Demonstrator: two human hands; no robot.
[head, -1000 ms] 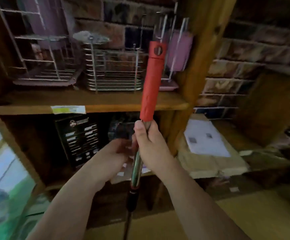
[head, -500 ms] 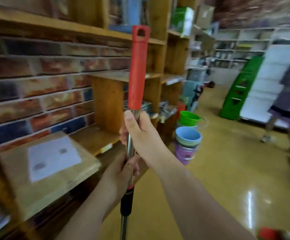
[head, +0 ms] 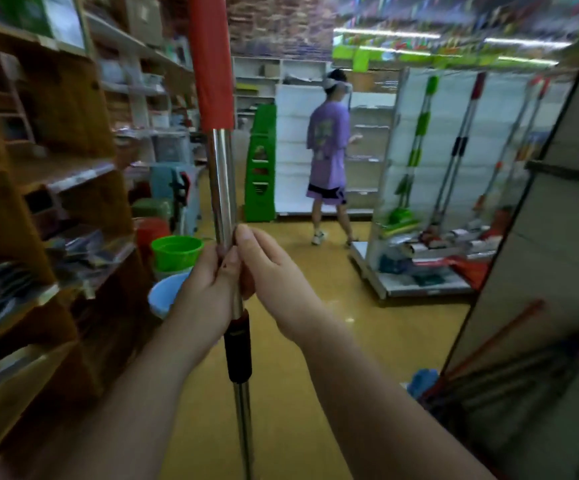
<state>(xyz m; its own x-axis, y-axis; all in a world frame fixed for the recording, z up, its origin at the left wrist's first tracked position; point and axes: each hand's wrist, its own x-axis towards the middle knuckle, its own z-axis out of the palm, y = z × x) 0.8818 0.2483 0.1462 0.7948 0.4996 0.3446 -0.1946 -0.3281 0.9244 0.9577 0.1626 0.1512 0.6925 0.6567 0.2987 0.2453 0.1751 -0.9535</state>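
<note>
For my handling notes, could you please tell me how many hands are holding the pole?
2. The left hand grips the steel pole just above its black collar. The right hand holds it beside the left, thumb tip slightly higher. No hand seems hidden.

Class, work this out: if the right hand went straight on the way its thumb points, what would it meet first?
The right hand grips the shiny steel pole, thumb pointing up along it. Sliding on, it would likely first meet the red sleeve above.
</note>
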